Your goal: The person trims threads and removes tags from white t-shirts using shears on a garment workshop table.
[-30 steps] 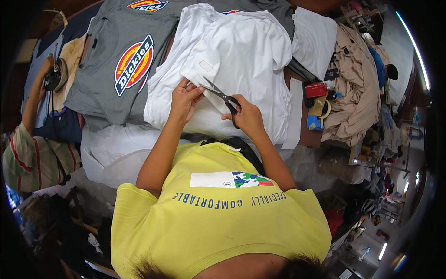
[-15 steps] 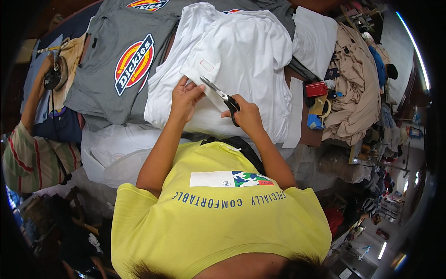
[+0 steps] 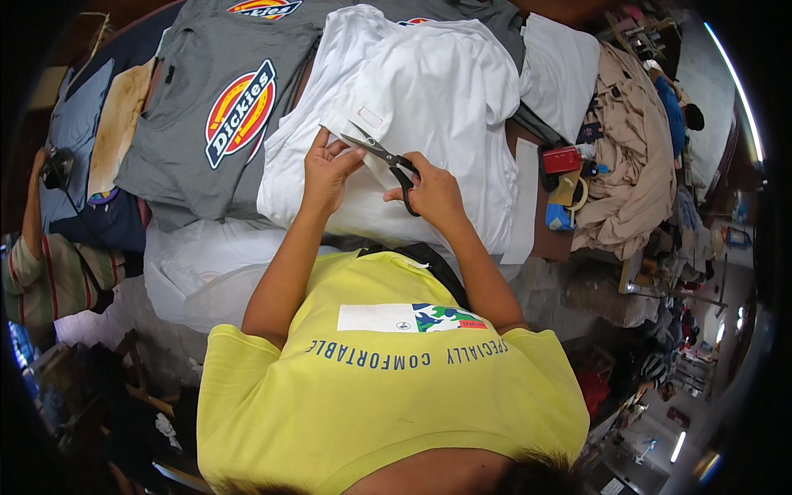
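White garments (image 3: 445,91) lie heaped on the table in front of me. My left hand (image 3: 328,172) pinches an edge of the white fabric, thumb against fingers. A small red rectangle outline (image 3: 370,117) shows on the cloth just beyond it. In my right hand (image 3: 435,194) is a pair of scissors (image 3: 386,157) with black handles, its blades parted. The blades point up and left, and their tips are close to my left fingertips, over the held edge. Whether a thread lies between the blades is too small to tell.
Grey T-shirts (image 3: 186,107) with a printed emblem lie at the left. A co-worker's hand (image 3: 40,161) is on an iron (image 3: 58,167) at far left. To the right are a red box (image 3: 562,159), a tape roll (image 3: 580,195) and heaped beige cloth (image 3: 627,157).
The scissors' blades have opened, and my right hand has turned a little and moved slightly left. The co-worker's arm and iron have shifted left and down.
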Available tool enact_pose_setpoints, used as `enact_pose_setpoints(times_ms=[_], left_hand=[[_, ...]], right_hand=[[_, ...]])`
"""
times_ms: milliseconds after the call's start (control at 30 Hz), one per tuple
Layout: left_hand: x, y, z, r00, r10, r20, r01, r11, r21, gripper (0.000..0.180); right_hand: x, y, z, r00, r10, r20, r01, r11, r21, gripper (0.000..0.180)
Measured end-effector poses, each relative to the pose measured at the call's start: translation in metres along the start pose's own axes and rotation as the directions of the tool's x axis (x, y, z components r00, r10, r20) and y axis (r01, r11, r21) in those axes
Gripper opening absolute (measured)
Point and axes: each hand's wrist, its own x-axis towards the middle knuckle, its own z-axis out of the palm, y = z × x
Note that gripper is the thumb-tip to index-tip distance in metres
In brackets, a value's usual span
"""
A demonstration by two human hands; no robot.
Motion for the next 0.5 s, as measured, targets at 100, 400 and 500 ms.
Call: enact_pose_setpoints(times_ms=[100, 400, 500], left_hand=[[0.000, 0.002, 0.001, 1.000, 0.006, -0.004, -0.006, 1.000, 0.018, 0.051], [0.006, 0.003, -0.006, 0.996, 0.076, -0.051, -0.077, 0.997, -0.017, 0.057], [0.006, 0.003, -0.006, 0.996, 0.084, -0.024, -0.083, 0.996, 0.040, 0.051]], right_hand=[[-0.001, 0.016, 0.007, 1.000, -0.001, -0.006, 0.002, 0.999, 0.052, 0.060], [-0.001, 0.001, 0.001, 0.999, -0.035, -0.023, 0.034, 0.999, -0.027, 0.061], [0.006, -0.008, -0.001, 0.999, -0.044, -0.009, 0.043, 0.998, -0.043, 0.065]])
